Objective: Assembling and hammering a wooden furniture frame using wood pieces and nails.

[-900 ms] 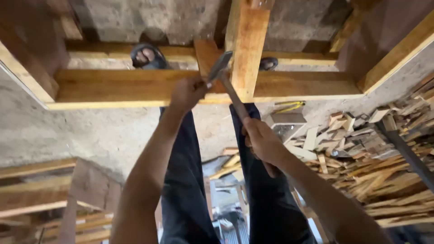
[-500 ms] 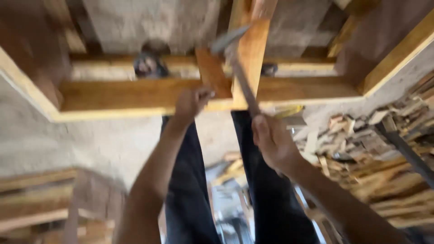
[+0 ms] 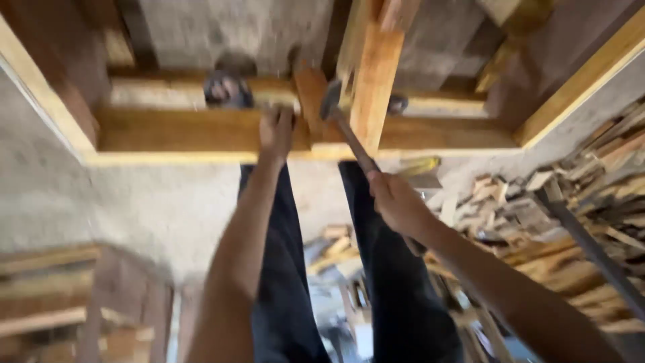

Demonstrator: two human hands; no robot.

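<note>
Two hands are in my view, both reaching down toward a wooden frame on the floor. My right hand [image 3: 396,202] is clenched around the handle of one hammer [image 3: 353,138], gripping it low on the shaft. The hammer slants up and to the left, and its dark metal head sits right against the joint where the timbers meet. My left hand [image 3: 277,131] rests on the long horizontal beam [image 3: 175,131], fingers curled down at the joint just left of the hammer head; motion blur keeps me from telling whether it pinches anything small. One short reddish block [image 3: 310,101] stands between the left hand and the hammer head, touching the beam. One upright plank [image 3: 373,87] crosses the beam just right of the hammer head. I count two feet in sandals: the left foot [image 3: 227,91] planted just above the beam, and the right foot [image 3: 396,104] mostly hidden behind the upright plank. Two dark trouser legs [image 3: 282,269] run down the middle of the view. One heap of wood offcuts [image 3: 537,208] lies to the right, with one long dark bar [image 3: 591,249] lying across it. A stack of boards [image 3: 60,302] lies at lower left.
</note>
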